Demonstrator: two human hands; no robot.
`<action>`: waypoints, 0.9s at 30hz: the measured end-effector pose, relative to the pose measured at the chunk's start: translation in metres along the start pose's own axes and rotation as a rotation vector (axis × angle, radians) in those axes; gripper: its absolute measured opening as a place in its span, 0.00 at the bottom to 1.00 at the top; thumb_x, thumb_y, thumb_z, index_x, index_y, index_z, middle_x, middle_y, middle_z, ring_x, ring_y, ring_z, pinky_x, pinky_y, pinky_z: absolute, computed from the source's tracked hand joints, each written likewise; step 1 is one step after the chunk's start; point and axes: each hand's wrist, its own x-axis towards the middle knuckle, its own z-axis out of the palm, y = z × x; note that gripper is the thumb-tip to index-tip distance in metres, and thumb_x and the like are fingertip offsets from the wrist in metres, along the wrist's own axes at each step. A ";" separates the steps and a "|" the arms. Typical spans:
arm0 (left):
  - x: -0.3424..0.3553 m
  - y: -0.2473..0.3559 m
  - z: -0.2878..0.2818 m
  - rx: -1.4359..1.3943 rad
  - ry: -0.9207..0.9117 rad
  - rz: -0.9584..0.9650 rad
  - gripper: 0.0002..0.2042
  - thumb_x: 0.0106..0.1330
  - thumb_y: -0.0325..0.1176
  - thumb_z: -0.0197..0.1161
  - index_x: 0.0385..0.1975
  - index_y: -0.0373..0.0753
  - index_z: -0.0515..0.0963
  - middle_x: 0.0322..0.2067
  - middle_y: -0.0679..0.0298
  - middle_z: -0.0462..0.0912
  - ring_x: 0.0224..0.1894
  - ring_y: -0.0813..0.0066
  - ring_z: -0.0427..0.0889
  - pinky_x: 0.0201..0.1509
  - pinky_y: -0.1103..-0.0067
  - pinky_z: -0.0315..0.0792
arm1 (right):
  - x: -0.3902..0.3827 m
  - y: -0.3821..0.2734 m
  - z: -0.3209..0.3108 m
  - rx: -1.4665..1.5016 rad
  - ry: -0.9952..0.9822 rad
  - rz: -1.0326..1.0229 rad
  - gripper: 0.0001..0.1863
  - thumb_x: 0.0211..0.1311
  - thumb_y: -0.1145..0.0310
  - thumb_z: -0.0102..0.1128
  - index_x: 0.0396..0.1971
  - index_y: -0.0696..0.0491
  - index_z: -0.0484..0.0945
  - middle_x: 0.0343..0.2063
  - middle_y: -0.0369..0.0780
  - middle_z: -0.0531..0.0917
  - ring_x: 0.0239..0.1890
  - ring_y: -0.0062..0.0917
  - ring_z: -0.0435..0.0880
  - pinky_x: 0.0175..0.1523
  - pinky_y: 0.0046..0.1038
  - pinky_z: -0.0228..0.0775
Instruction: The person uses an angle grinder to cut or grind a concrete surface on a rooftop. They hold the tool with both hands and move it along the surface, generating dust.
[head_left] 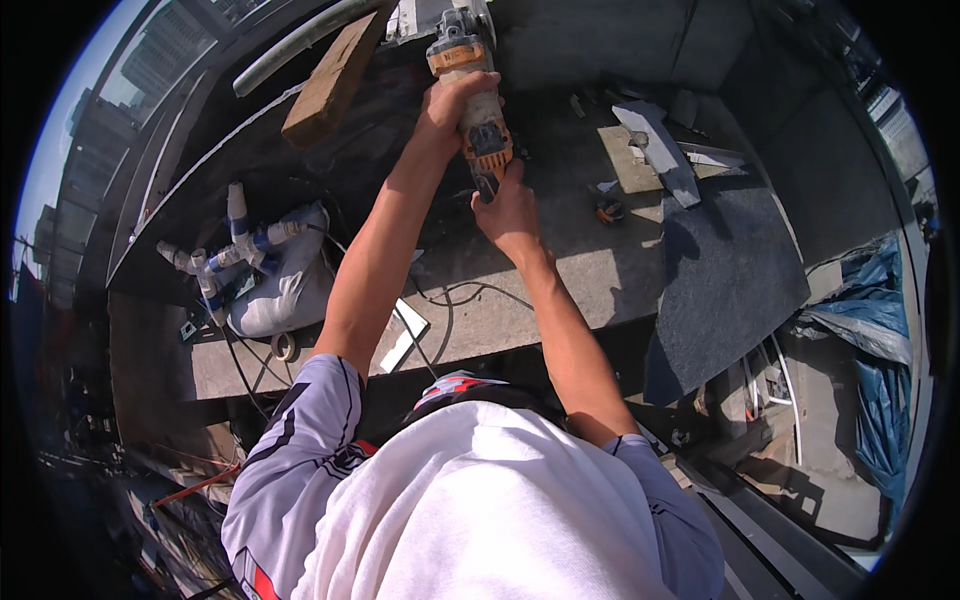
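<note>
An orange and grey angle grinder (486, 135) is held out ahead of me at the top of the head view, its head end pointing away. My left hand (448, 105) is wrapped round the forward part of its body. My right hand (510, 210) grips the rear end, with the fingers partly hidden. Pale material shows beside the tool's head at the top edge; whether the disc touches it I cannot tell. Close to the left of the tool, a wooden beam (335, 85) lies at a slant.
A stuffed white sack (285, 290) sits at left beside white and blue pipe fittings (240, 245). Black cable (470, 285) crosses the ledge. A dark slab (725, 275) and a pale offcut (660, 150) lie at right, with blue plastic sheeting (880, 400) beyond.
</note>
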 end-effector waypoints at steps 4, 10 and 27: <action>0.007 0.003 -0.008 -0.015 -0.016 -0.024 0.20 0.63 0.35 0.81 0.50 0.35 0.82 0.38 0.60 0.87 0.40 0.65 0.91 0.43 0.65 0.87 | 0.004 -0.003 0.001 0.014 0.017 -0.043 0.36 0.64 0.65 0.77 0.62 0.60 0.61 0.42 0.66 0.89 0.49 0.66 0.89 0.54 0.58 0.85; -0.004 -0.004 0.003 0.009 0.026 -0.012 0.22 0.62 0.36 0.84 0.51 0.36 0.81 0.38 0.60 0.87 0.40 0.65 0.91 0.43 0.65 0.87 | -0.006 0.004 -0.006 -0.012 0.003 -0.033 0.38 0.64 0.65 0.77 0.64 0.63 0.61 0.41 0.66 0.89 0.48 0.65 0.89 0.53 0.58 0.85; -0.008 -0.006 0.003 -0.012 0.026 -0.020 0.20 0.63 0.35 0.81 0.49 0.35 0.82 0.36 0.61 0.87 0.36 0.67 0.90 0.42 0.67 0.86 | -0.003 0.008 0.002 -0.026 -0.023 0.035 0.41 0.65 0.64 0.77 0.67 0.62 0.60 0.43 0.67 0.89 0.49 0.64 0.90 0.54 0.58 0.85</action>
